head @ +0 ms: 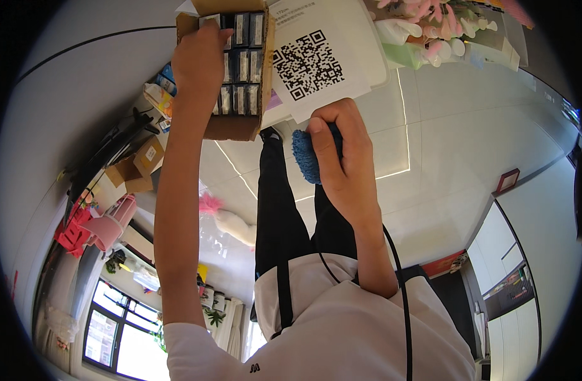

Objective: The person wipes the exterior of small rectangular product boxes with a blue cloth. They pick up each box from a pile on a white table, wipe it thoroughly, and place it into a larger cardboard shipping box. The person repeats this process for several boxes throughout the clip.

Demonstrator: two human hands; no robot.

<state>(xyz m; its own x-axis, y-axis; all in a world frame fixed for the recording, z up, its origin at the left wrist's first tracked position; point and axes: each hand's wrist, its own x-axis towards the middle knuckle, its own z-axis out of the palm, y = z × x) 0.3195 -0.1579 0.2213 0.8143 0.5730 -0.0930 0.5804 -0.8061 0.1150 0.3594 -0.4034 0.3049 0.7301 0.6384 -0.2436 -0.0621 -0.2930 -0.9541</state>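
Note:
My left hand [199,64] reaches into an open cardboard box [231,128], its thumb and fingers over the far left corner. Several small dark packs with pale label strips [244,62] stand in rows inside. The hand covers the left part of the rows, so whether it grips a pack is hidden. My right hand [345,147] is closed around a blue, fluffy cloth [306,157], held in front of my legs. Just beyond it a white printed sheet [348,76] bearing a large square code and writing lies on a pale surface, right of the box.
Artificial flowers in pale pots [429,38] stand at the far right. Small coloured packages [158,97] and an open brown carton [137,164] are to the left. A white plush-like thing with pink fluff [233,226] lies on the floor. A black cable [399,285] hangs along my body.

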